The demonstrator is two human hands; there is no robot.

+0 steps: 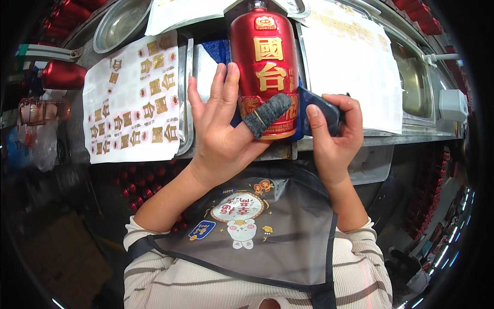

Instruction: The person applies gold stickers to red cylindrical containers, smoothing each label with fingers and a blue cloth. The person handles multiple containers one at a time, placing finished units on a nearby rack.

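A red bottle (pixel 267 56) with raised gold characters lies in front of me, its neck pointing away. Against its left side rests my left hand (pixel 218 123), fingers stretched and spread. A grey knitted cover (pixel 267 114), with a thin yellowish band around it, wraps the thumb, which lies across the bottle's lower front. At the bottle's lower right, my right hand (pixel 337 136) pinches a dark blue flat scraper-like piece (pixel 324 110) between thumb and fingers. The edge of this piece is close to the bottle's side; whether they touch, I cannot tell. Blue material shows beneath the bottle.
On the left lies a white sheet (pixel 131 98) of gold character stickers; another pale sheet (pixel 350 77) with gold marks is on the right. A metal bowl (pixel 122 23) stands at far left, a metal basin (pixel 414 82) at right. Another red bottle (pixel 63 75) lies far left.
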